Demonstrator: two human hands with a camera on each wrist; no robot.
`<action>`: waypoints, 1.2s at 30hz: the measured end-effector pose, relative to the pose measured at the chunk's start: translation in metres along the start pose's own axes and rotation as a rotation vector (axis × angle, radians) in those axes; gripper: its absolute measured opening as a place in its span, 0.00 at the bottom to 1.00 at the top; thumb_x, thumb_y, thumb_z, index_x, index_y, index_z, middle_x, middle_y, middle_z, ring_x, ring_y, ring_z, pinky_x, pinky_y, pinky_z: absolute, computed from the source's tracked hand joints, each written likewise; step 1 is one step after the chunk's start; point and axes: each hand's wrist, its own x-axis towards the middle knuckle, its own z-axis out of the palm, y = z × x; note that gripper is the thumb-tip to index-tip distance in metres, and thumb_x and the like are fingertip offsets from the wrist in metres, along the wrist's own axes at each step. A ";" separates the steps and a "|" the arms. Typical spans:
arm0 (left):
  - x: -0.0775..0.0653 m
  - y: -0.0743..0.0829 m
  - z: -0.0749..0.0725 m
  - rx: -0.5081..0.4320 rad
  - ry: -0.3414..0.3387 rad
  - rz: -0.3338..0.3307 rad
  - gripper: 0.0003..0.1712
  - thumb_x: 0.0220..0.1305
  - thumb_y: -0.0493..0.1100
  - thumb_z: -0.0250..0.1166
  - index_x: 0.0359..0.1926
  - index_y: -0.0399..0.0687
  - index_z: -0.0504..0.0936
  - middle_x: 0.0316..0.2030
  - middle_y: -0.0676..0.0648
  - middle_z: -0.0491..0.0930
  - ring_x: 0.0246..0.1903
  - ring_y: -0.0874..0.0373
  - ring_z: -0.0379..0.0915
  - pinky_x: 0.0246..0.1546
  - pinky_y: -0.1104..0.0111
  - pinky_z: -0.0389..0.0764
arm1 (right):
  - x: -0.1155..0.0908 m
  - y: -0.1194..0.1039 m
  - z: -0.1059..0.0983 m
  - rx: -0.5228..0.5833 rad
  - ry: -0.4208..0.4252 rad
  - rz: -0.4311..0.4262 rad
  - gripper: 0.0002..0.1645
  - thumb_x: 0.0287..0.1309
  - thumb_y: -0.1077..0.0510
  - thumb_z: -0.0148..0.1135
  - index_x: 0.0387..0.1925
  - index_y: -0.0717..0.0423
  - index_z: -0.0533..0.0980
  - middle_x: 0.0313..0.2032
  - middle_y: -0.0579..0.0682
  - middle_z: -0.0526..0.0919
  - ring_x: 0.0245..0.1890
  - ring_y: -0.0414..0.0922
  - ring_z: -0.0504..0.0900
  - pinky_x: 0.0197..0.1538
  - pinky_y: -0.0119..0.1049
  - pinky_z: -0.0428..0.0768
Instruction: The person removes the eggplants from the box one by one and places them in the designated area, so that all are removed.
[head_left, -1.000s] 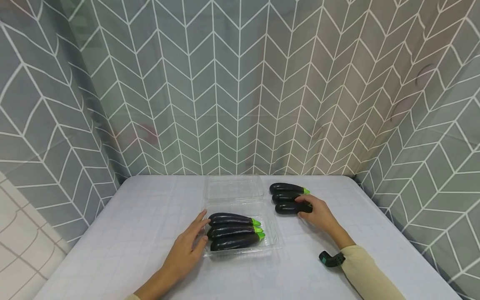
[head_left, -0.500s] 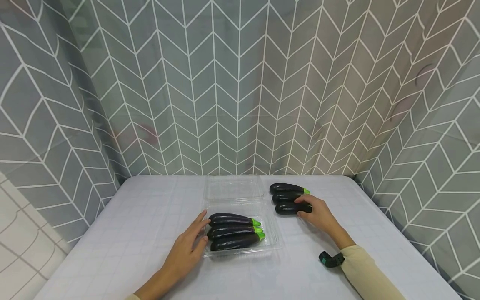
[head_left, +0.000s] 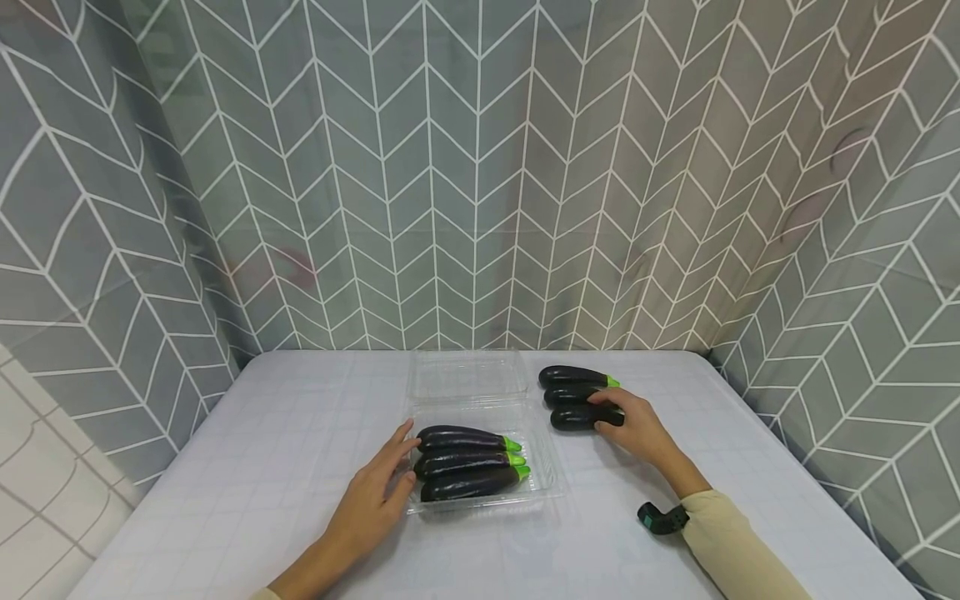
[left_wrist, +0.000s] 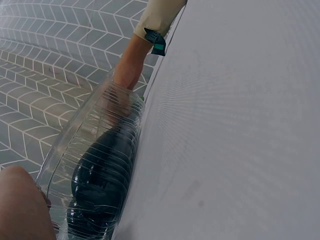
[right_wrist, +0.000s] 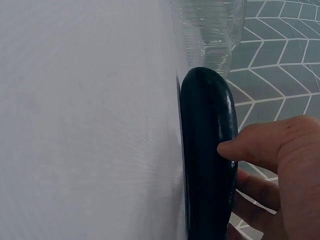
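Note:
My right hand (head_left: 633,425) is at the nearest of three dark eggplants lying on the table at the back right. Its thumb and fingers straddle that eggplant (head_left: 581,417), which lies flat; the right wrist view shows the thumb on one side of the eggplant (right_wrist: 207,150) and the fingers round the other. My left hand (head_left: 371,496) rests with relaxed fingers at the left rim of a clear plastic clamshell box (head_left: 551,467). Inside the box three eggplants (head_left: 468,461) lie side by side, green stems to the right. Ribbed plastic partly blurs them in the left wrist view.
The box's lid (head_left: 468,375) lies folded back behind it. Two more eggplants (head_left: 573,376) are beyond the one at my right hand. A white cloth covers the table (head_left: 247,467); patterned grey curtains (head_left: 472,183) stand behind and at the sides.
Almost nothing has moved. My right fingers have shifted very slightly on the nearest loose eggplant; the left hand and the box have stayed put.

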 end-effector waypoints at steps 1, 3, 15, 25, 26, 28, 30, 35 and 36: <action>0.000 0.000 0.000 0.004 0.001 -0.001 0.28 0.71 0.34 0.62 0.71 0.38 0.73 0.78 0.51 0.59 0.58 0.47 0.80 0.59 0.48 0.78 | 0.000 0.000 0.000 0.001 -0.002 -0.004 0.24 0.51 0.72 0.74 0.53 0.61 0.82 0.54 0.60 0.84 0.62 0.65 0.77 0.65 0.64 0.71; 0.000 0.000 0.001 0.005 -0.001 -0.005 0.28 0.71 0.35 0.62 0.71 0.38 0.73 0.78 0.52 0.59 0.59 0.47 0.80 0.60 0.48 0.78 | 0.000 0.000 0.000 0.007 -0.008 -0.013 0.25 0.51 0.73 0.74 0.52 0.61 0.82 0.54 0.59 0.84 0.62 0.65 0.77 0.65 0.64 0.72; -0.001 0.000 0.001 0.008 0.000 -0.008 0.29 0.72 0.35 0.62 0.71 0.40 0.73 0.78 0.51 0.59 0.59 0.50 0.80 0.60 0.47 0.78 | 0.000 0.003 0.001 -0.010 -0.015 -0.026 0.24 0.50 0.74 0.74 0.51 0.59 0.83 0.53 0.59 0.84 0.60 0.64 0.79 0.64 0.64 0.72; -0.001 0.002 0.000 0.011 0.020 0.015 0.28 0.72 0.34 0.62 0.71 0.39 0.74 0.78 0.51 0.60 0.57 0.49 0.81 0.58 0.46 0.79 | -0.001 0.002 0.002 -0.011 0.001 -0.027 0.25 0.50 0.73 0.75 0.52 0.60 0.82 0.55 0.61 0.84 0.61 0.65 0.77 0.65 0.65 0.71; -0.001 0.002 0.001 0.014 0.021 0.015 0.28 0.72 0.34 0.62 0.71 0.39 0.74 0.78 0.51 0.60 0.57 0.49 0.81 0.58 0.46 0.79 | -0.001 0.002 0.002 -0.011 0.001 -0.028 0.25 0.50 0.73 0.75 0.52 0.60 0.82 0.55 0.61 0.84 0.61 0.65 0.77 0.65 0.64 0.71; -0.001 0.001 0.001 0.017 0.022 0.015 0.28 0.72 0.34 0.62 0.71 0.39 0.74 0.78 0.51 0.60 0.57 0.49 0.81 0.58 0.46 0.79 | 0.000 0.001 0.002 -0.013 0.005 -0.033 0.25 0.50 0.73 0.75 0.52 0.61 0.82 0.55 0.61 0.84 0.61 0.65 0.77 0.65 0.64 0.72; 0.000 0.001 0.001 0.019 0.021 0.014 0.28 0.71 0.34 0.62 0.71 0.39 0.74 0.78 0.51 0.60 0.57 0.49 0.81 0.57 0.46 0.79 | 0.000 -0.001 0.001 -0.015 0.009 -0.034 0.25 0.51 0.73 0.75 0.52 0.62 0.82 0.54 0.61 0.84 0.62 0.65 0.77 0.65 0.64 0.72; 0.000 0.000 0.001 0.016 0.007 -0.005 0.28 0.72 0.35 0.62 0.71 0.39 0.73 0.78 0.53 0.59 0.58 0.49 0.80 0.59 0.47 0.79 | 0.002 -0.007 -0.001 -0.011 0.037 -0.051 0.23 0.54 0.73 0.73 0.53 0.63 0.81 0.53 0.60 0.84 0.60 0.64 0.79 0.64 0.64 0.72; 0.000 0.000 0.001 0.014 0.005 -0.007 0.28 0.72 0.35 0.62 0.71 0.39 0.73 0.78 0.53 0.59 0.58 0.50 0.80 0.59 0.47 0.78 | 0.003 -0.010 -0.001 -0.009 0.046 -0.060 0.23 0.54 0.74 0.72 0.53 0.63 0.81 0.53 0.59 0.84 0.59 0.64 0.80 0.63 0.63 0.73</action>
